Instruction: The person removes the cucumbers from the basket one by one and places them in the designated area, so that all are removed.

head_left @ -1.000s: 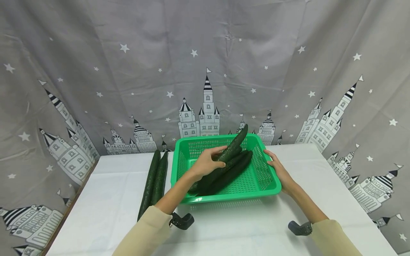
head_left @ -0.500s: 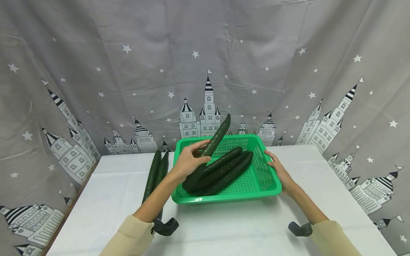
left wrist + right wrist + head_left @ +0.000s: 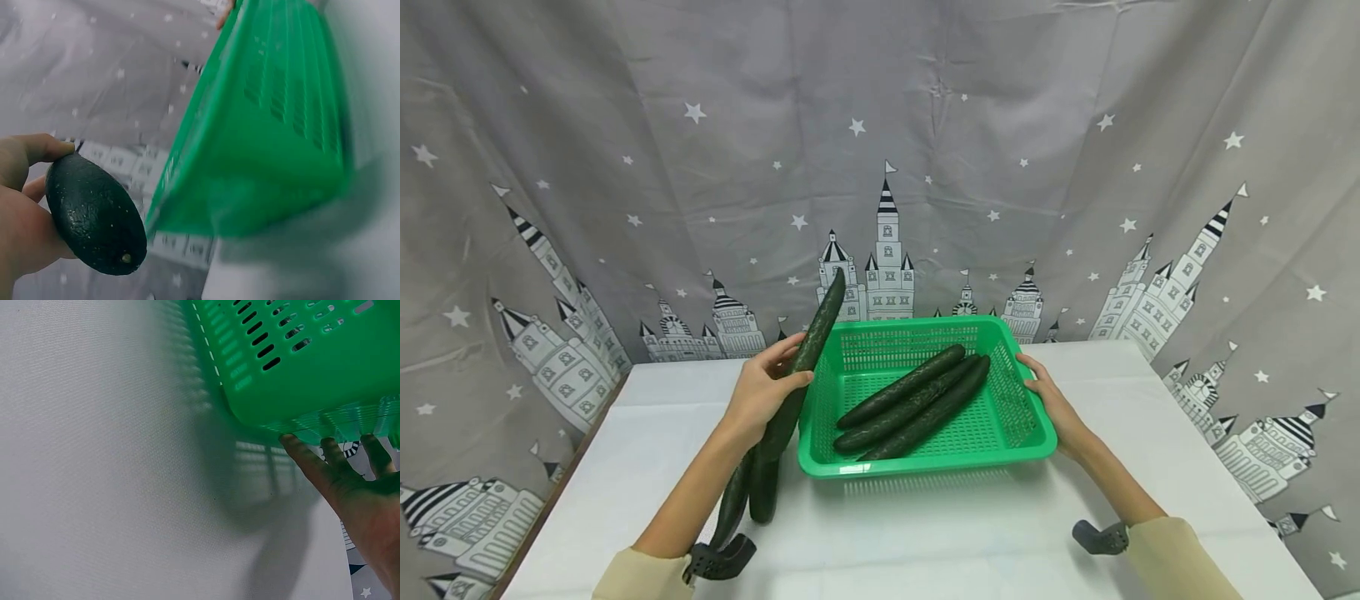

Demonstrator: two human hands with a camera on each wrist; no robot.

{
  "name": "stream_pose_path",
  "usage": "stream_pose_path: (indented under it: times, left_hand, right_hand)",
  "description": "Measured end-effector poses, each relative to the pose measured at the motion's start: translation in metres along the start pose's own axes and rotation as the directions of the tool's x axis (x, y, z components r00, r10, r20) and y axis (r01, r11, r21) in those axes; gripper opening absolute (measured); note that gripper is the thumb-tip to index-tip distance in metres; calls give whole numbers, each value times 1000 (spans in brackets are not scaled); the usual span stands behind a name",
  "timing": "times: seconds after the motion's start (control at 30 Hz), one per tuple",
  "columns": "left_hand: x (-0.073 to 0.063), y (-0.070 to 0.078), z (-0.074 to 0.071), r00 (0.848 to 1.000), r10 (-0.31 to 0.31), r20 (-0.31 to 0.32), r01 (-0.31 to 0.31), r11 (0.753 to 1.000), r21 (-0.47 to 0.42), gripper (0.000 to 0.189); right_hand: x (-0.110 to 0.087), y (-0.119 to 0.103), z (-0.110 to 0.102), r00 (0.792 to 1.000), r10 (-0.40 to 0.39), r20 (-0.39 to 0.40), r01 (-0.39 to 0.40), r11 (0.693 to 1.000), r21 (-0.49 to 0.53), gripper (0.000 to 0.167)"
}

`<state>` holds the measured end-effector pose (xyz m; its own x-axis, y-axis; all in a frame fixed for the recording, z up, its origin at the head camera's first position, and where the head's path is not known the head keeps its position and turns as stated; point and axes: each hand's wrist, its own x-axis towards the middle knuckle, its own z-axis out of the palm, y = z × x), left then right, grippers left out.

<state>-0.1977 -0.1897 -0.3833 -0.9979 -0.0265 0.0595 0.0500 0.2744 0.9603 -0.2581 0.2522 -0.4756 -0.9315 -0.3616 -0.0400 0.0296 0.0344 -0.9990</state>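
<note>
My left hand [image 3: 760,396] grips a dark green cucumber [image 3: 816,333] around its middle, just outside the left rim of a green plastic basket [image 3: 925,468]. The cucumber tilts, far end up, and its blunt near end [image 3: 119,250] faces the left wrist camera. Below it, two more cucumbers lie on the table, the left one [image 3: 730,500] and the right one [image 3: 765,496], partly hidden by the hand and held cucumber. Inside the basket three cucumbers [image 3: 901,387] lie slantwise side by side. My right hand [image 3: 1060,412] touches the basket's right side with fairly straight fingers [image 3: 306,462].
A white cloth [image 3: 940,542] covers the table. Behind it hangs a grey curtain [image 3: 737,167] printed with castles and stars, close to the basket's far side. Dark wrist mounts [image 3: 1101,537] sit by both sleeves.
My left hand has lifted one cucumber out of the basket and carried it left, over the cucumbers on the table. The right hand and basket have stayed put.
</note>
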Motion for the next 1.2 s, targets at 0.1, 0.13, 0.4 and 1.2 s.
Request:
stream_pose_path:
  times: [0.1,0.13,0.4,1.2]
  left_hand:
    - [-5,-10,-17,998,-48,-31,48,999,-12,65]
    - [-7,-14,-22,997,-63,-36,62,998,-26,65]
    - [-23,-52,-58,974,-206,-92,203,978,-40,69]
    - [-38,-126,-78,925,-354,-137,362,932,34,70]
  right_hand:
    - [0,0,0,1000,1,0,-1,1000,6,56]
    - [0,0,0,1000,2,0,-2,1000,9,56]
    - [2,3,0,1000,0,1,0,1000,6,55]
    - [0,4,1,999,-47,20,47,999,18,57]
